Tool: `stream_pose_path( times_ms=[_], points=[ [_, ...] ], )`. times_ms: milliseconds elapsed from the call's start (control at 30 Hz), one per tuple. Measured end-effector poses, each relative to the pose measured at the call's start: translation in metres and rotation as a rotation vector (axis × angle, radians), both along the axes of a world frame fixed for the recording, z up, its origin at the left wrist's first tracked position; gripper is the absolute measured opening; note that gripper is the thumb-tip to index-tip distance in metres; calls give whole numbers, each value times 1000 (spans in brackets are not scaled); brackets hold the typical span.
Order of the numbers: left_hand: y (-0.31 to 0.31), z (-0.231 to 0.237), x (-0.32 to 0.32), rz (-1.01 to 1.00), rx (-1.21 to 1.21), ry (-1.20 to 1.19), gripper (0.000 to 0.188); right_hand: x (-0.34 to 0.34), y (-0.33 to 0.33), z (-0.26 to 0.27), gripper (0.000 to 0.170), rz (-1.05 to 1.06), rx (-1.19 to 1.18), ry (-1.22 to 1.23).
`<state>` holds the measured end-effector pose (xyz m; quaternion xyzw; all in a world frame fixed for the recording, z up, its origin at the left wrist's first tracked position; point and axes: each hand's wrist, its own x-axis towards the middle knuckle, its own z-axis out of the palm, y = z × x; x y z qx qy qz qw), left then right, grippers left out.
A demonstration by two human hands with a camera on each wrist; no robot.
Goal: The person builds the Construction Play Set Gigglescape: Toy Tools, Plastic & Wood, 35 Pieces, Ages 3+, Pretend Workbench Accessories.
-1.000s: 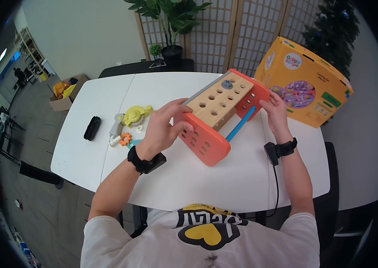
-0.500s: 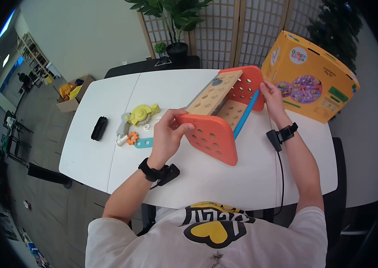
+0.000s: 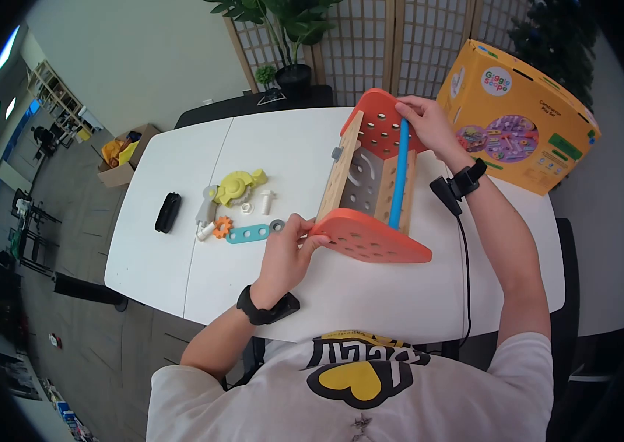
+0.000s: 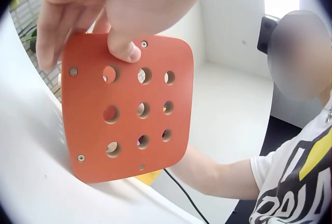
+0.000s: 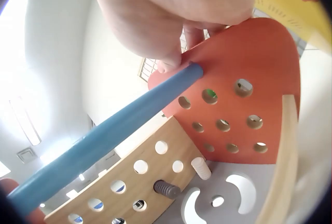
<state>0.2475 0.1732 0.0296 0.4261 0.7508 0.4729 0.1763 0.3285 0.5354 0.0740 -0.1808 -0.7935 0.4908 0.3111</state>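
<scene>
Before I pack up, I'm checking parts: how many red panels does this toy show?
2: the nearer red panel, in the left grip, and the farther red panel, in the right grip; no others show.

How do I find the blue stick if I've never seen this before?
Start at the white table and find the toy that the left hand and right hand hold. The blue stick runs between the toy's two red panels. Unlike the flat teal strip on the table, it is long and round, with no row of holes.
</scene>
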Motion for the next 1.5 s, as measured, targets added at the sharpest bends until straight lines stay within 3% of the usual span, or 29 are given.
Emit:
stream_pose_path(
  times_ms=[100, 400, 600, 1000, 1067, 1200, 1333, 1433, 1500],
  points=[
    [-5, -15, -3, -15, 63, 149, 32, -12, 6, -1, 33, 8, 106, -27],
    [-21, 6, -8, -115, -73, 345, 25, -17, -20, 11, 36, -55, 260, -129],
    [-27, 6, -10, -233, -156, 244, 25, -20, -36, 22, 36, -6, 310, -254],
    [-35, 15, -22, -436, -309, 359, 24, -36, -48, 17, 33, 9, 489, -358],
    [-36, 19, -38, -344, -250, 372, 26, -36, -47, 17, 33, 25, 483, -345],
    [-27, 14, -66, -209, -324, 683, 42, -33, -47, 19, 34, 103, 398, -293],
    [-17, -3, -85, -290, -571, 726, 45, -20, -61, 32, 36, 178, 353, -165],
    [-11, -6, -89, -282, -608, 724, 42, -6, -78, 47, 35, 212, 412, -157],
    [-7, 3, -92, -261, -447, 624, 40, 2, -90, 54, 35, 263, 502, -114]
  ],
)
